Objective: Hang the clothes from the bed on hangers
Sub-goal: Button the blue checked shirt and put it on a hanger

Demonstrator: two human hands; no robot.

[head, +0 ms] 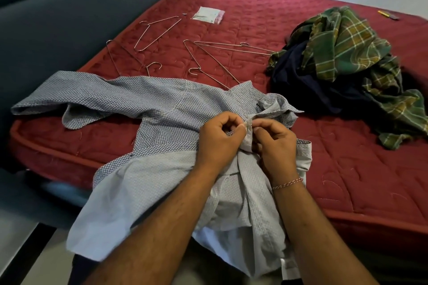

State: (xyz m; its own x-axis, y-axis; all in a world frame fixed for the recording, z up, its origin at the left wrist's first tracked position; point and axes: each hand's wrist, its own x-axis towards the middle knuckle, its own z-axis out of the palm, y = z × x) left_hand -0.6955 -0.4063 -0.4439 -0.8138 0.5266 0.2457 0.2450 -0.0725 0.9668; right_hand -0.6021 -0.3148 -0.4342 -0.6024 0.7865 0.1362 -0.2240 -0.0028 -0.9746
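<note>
- The grey-blue dotted shirt (166,109) lies crumpled across the near corner of the red mattress (347,169); its paler inside faces up at the lower half, which hangs off the mattress edge toward the person.
- The left hand (220,143) and the right hand (275,146) both pinch the shirt's front placket just below the collar, fingers curled, the two hands almost touching.
- Beyond the shirt, four wire hangers (159,30) lie loose on the mattress; the nearest two have ends tucked under the shirt.
- To the right of the shirt sits a heap of a green plaid garment (342,41) on dark navy cloth (308,85), near but apart.
- Bare mattress stretches to the right of the hands, up to its piped edge.
</note>
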